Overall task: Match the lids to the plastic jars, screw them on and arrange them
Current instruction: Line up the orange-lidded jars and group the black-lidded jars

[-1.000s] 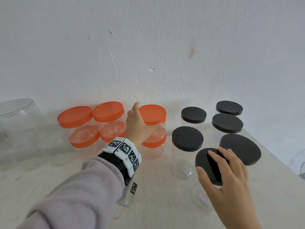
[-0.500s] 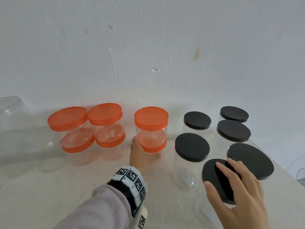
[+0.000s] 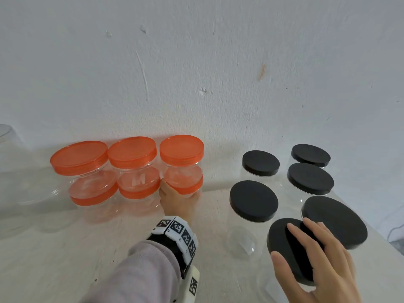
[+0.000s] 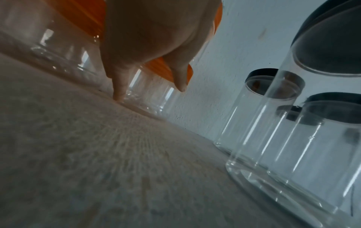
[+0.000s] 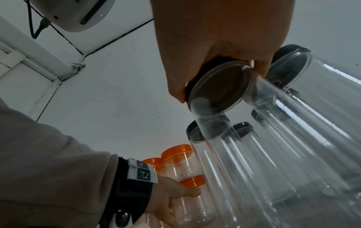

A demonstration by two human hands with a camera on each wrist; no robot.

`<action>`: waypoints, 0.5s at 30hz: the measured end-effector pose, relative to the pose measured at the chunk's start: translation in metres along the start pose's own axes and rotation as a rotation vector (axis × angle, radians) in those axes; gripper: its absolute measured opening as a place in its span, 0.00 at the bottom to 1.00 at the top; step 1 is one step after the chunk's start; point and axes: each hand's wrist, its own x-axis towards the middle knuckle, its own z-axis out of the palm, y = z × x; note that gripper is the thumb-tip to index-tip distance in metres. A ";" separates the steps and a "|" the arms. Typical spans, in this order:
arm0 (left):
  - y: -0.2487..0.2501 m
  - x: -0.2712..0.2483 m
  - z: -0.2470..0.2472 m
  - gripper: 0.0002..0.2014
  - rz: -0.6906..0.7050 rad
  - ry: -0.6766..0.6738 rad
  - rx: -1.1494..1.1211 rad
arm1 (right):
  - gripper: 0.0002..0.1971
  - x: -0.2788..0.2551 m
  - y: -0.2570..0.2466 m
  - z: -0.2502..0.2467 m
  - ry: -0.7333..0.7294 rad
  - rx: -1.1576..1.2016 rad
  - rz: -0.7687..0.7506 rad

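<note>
The table (image 3: 65,259) carries two groups along its far edge by the wall: three stacks of orange-lidded jars toward the far left, six black-lidded jars toward the right edge. The rightmost orange stack (image 3: 181,169), which half a second ago stood apart in the middle of the far edge, now sits just beside the middle orange stack (image 3: 135,171), closing the gap so the three orange stacks form one row against the wall. The left hand (image 3: 178,203) has dropped from the upper jar to the base of that stack and is curled round the lower jar, thumb on its near right side. The right hand (image 3: 317,261) has not shifted: its fingers lie nearly straight, spread flat on the black lid (image 3: 282,243) of the nearest jar at the near right edge, with the thumb down the lid's near side. Every jar in view wears a lid, so I judge the matching and screwing done and the arranging nearly finished, with only the black group perhaps left to tidy
</note>
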 end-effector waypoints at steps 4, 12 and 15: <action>0.003 -0.006 0.009 0.53 -0.002 0.107 -0.036 | 0.43 -0.001 0.001 0.000 0.004 -0.001 -0.010; 0.006 -0.008 0.008 0.44 -0.112 0.170 -0.039 | 0.32 -0.002 0.003 -0.001 0.017 -0.019 0.006; 0.005 -0.009 0.003 0.42 -0.096 0.139 -0.016 | 0.30 -0.003 0.004 0.000 0.016 -0.015 0.014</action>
